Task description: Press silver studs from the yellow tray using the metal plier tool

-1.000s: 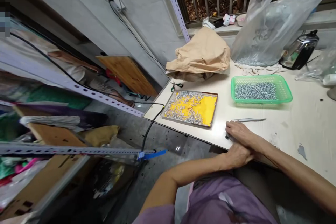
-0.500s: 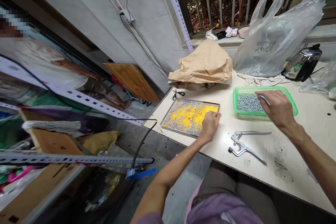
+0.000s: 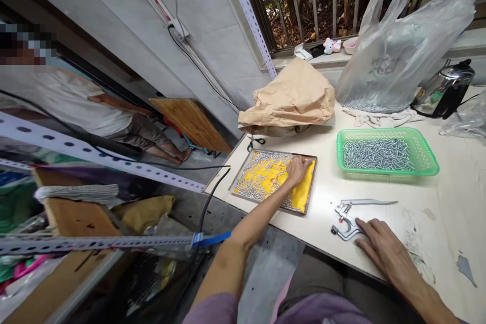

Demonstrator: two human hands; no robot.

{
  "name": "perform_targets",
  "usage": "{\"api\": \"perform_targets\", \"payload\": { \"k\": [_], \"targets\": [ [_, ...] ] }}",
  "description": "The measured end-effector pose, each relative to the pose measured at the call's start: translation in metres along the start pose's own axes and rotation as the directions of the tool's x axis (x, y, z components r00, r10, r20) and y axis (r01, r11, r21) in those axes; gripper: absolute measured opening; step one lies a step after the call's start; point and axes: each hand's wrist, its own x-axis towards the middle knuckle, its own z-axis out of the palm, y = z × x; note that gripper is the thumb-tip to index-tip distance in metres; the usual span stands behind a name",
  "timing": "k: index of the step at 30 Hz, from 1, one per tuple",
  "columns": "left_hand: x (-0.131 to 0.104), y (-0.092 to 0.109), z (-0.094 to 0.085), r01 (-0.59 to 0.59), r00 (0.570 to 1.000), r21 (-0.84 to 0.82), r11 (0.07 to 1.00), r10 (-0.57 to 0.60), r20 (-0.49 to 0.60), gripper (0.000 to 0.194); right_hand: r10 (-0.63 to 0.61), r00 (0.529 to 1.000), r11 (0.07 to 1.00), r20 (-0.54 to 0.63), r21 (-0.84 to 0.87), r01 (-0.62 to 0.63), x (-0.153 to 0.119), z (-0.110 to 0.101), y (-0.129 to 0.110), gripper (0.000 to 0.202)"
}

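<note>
A shallow tray with a yellow bottom holds many small metal pieces. My left hand is over its right half, fingers bent together; what they hold, if anything, is too small to make out. To the right, my right hand lies at the lower handle of the metal hand pliers, its thumb and fingers around that handle, while the other handle points right. Behind the pliers stands a green plastic basket filled with similar small metal pieces.
Behind the tray are green-handled scissors and a brown paper bag. A clear plastic bag and a kettle stand at the back right. A person is at the far left beyond a perforated metal rail.
My right hand has come from the green basket down to the pliers. My left hand has moved up and slightly left, over the tray. The view has shifted a little.
</note>
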Motion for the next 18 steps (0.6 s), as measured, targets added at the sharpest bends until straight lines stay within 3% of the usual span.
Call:
{"api": "perform_targets", "payload": {
  "k": [8, 14, 18],
  "targets": [
    [0.004, -0.003, -0.005, -0.029, 0.999, 0.072, 0.997, 0.027, 0.02, 0.019, -0.035, 0.999, 0.995, -0.039, -0.096, 0.031, -0.008, 0.012, 0.009, 0.031],
    [-0.016, -0.021, -0.018, -0.119, 0.988, 0.109, 0.987, 0.106, 0.115, 0.016, -0.018, 1.0, 0.993, -0.007, -0.119, 0.017, -0.007, 0.008, 0.009, 0.035],
    [-0.027, -0.019, -0.019, -0.169, 0.98, 0.206, 0.964, 0.142, 0.138, 0.024, -0.001, 0.999, 0.996, 0.038, -0.09, 0.005, -0.005, 0.004, 0.01, 0.03]
  ]
}}
